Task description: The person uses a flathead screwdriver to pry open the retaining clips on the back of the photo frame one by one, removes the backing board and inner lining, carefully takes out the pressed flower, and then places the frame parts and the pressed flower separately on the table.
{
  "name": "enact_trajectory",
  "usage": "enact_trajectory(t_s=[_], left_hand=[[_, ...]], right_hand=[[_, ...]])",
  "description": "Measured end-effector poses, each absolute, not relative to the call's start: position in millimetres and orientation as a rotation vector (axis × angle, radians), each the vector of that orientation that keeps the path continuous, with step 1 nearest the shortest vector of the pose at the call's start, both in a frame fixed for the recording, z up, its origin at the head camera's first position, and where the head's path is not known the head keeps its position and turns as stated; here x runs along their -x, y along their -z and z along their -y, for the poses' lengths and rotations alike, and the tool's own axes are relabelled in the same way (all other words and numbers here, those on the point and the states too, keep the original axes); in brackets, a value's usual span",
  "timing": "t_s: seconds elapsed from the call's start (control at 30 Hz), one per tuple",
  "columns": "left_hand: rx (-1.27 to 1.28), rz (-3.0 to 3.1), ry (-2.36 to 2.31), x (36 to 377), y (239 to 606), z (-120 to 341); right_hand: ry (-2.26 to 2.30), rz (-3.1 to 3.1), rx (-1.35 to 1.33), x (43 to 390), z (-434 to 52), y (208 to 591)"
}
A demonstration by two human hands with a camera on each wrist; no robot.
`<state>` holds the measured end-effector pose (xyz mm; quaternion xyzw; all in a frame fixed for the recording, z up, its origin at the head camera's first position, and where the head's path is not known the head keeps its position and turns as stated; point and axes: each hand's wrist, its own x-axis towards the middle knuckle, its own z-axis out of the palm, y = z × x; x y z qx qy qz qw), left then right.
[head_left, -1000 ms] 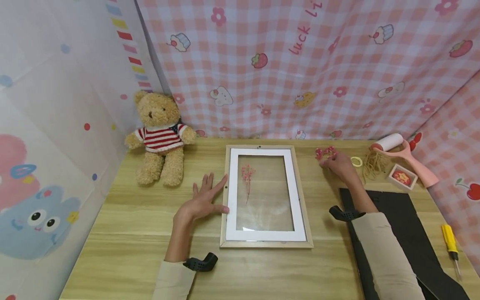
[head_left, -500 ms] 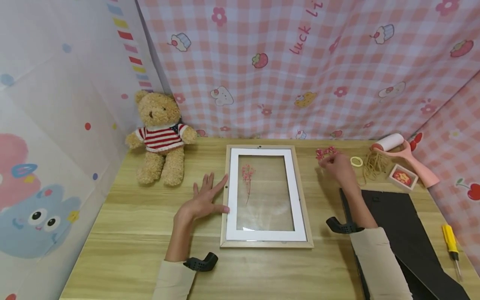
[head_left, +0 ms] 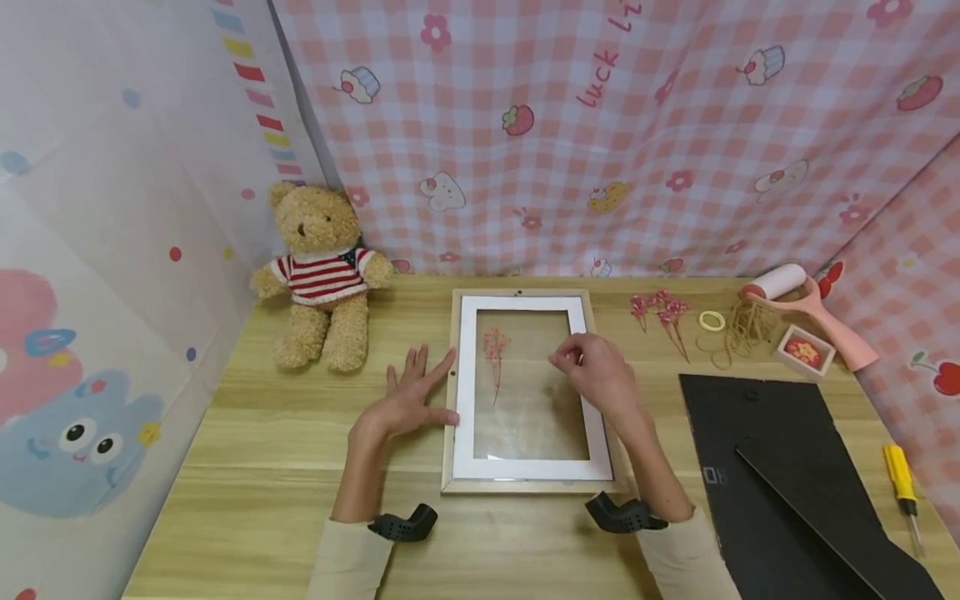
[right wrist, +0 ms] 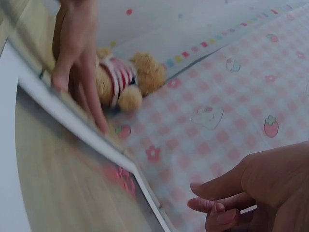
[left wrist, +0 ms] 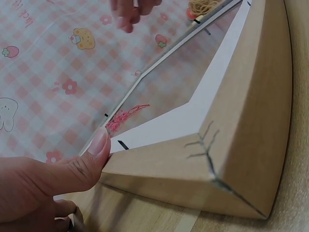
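Note:
A light wooden photo frame point(head_left: 448, 450) with a white mat lies on the table, one pressed pink flower sprig point(head_left: 495, 358) under or on its clear pane. My left hand point(head_left: 408, 400) rests against the frame's left edge with fingers spread; in the left wrist view its thumb point(left wrist: 99, 142) touches the edge near a black tab. My right hand point(head_left: 600, 375) hovers over the frame's right side, thumb and fingers loosely curled. In the right wrist view nothing shows between these fingers point(right wrist: 227, 217). More pink dried flower sprigs point(head_left: 667, 312) lie to the right of the frame.
A black backing board point(head_left: 720, 417) with its stand lies at right. Behind it are twine point(head_left: 750, 325), a yellow ring point(head_left: 711, 321), a small box point(head_left: 805, 354) and a pink lint roller point(head_left: 840, 329). A yellow screwdriver point(head_left: 900, 479) and a teddy bear point(head_left: 318, 279) flank the area.
My right hand has left the dried flower sprigs and moved left and toward me, over the frame. The sprigs are now uncovered. My left hand has stayed put.

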<state>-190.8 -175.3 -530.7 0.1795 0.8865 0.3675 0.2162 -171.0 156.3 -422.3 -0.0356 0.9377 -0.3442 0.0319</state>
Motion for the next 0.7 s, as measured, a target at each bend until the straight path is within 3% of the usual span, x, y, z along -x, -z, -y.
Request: enact_trajectory(t_s=[0.3,0.7], left_hand=[[-0.496,-2.461,-1.031,194.0,539.0,176.9],[-0.494,-2.480,-1.000,194.0,540.2,176.6]], right_hand=[[1.120,-2.865,0.076,158.1,-118.7,418.9],[0.980,-2.967,0.106,162.9,-82.0,461.7]])
